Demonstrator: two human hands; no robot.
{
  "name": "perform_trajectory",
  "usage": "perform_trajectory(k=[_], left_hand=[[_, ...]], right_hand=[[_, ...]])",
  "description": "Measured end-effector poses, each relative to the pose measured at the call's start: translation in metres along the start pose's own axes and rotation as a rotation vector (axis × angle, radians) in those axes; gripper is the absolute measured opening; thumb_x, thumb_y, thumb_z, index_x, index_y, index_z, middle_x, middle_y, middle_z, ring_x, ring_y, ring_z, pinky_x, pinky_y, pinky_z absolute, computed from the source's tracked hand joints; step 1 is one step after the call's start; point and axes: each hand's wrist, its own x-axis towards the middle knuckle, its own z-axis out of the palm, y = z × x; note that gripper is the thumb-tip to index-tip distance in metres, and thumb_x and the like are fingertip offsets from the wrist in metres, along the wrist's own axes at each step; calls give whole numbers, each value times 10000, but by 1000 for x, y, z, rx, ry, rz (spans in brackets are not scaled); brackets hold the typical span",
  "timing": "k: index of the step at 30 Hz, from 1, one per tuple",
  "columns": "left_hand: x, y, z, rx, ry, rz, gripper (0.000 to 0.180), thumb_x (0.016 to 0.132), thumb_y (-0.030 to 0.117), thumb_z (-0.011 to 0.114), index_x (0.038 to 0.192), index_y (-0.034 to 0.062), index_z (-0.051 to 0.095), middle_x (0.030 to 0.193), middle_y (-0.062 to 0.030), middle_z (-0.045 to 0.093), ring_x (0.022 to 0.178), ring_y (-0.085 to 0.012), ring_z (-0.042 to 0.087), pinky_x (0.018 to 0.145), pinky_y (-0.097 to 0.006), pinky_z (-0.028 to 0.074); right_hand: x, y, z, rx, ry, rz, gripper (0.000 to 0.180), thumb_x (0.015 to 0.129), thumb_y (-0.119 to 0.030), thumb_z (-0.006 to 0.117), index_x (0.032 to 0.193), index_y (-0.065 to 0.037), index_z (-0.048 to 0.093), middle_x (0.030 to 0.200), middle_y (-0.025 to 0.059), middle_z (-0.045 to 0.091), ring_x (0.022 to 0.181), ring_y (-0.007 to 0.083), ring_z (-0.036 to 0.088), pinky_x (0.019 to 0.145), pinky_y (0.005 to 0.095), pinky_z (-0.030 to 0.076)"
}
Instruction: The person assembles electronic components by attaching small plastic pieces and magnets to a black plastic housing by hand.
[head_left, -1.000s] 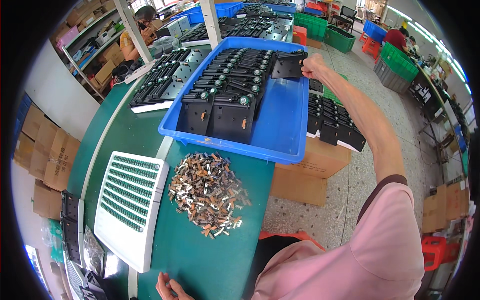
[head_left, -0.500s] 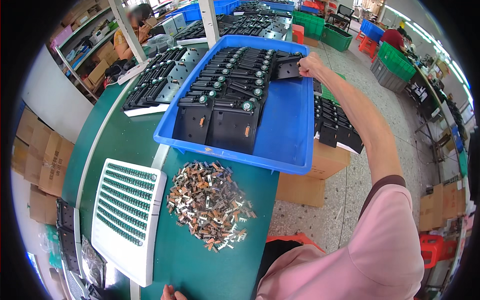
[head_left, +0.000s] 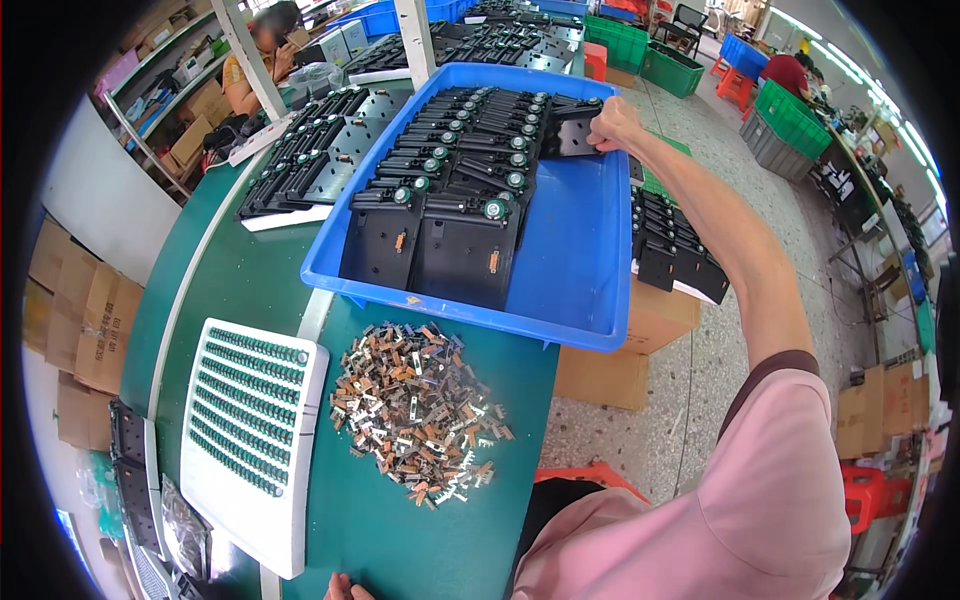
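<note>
Our right hand (head_left: 615, 125) is at the far right corner of the blue tray (head_left: 572, 270), its fingers curled in and pinching the right edge of a black panel (head_left: 568, 140); the fingertips themselves are hidden from us. That panel is at the far right end of the tray, just beside the rows of similar panels (head_left: 462, 258) that fill the tray's left and middle, overlapping one another, with round silvery pieces and dark tubes along them. Our left hand (head_left: 346, 588) shows only a few fingers at the lower edge, near the green surface (head_left: 420, 550), and we cannot tell whether it is spread or closed. Between that hand and the tray we have a loose pile of small brown and silvery parts (head_left: 415, 415) lying on the surface. To the left of the pile is a white foam board (head_left: 222, 505) bearing rows of small dark and green pieces (head_left: 250, 410). Beyond it, left of the blue tray, more black panels (head_left: 325, 160) lie in rows, and on the tray's right side a cardboard box (head_left: 600, 380) stands below the surface's level.
</note>
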Motion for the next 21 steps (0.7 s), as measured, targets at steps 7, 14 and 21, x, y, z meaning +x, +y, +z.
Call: perform_trajectory(k=[7,14,21], left_hand=[[1,6,-1,27,-17,-13,234,933,87,636,1109,-66,646,995,-145,623,868,-245,607,794,-345,504],[1,3,0,61,-33,78,236,927,76,638,1107,-75,640,988,-152,617,851,-257,612,767,-360,517],[1,0,0,42,-21,65,243,915,62,647,1109,-84,632,981,-157,622,862,-265,627,781,-361,527]], right_hand=[[-30,-9,9,-490,-55,-247,188,626,-18,754,809,13,722,768,177,720,777,334,725,712,415,592],[-38,6,29,-567,26,-397,206,764,-12,590,930,22,707,1020,233,698,986,389,683,804,475,569],[-39,11,44,-588,90,-386,208,752,2,630,947,10,704,1047,208,697,982,385,684,782,461,579]])
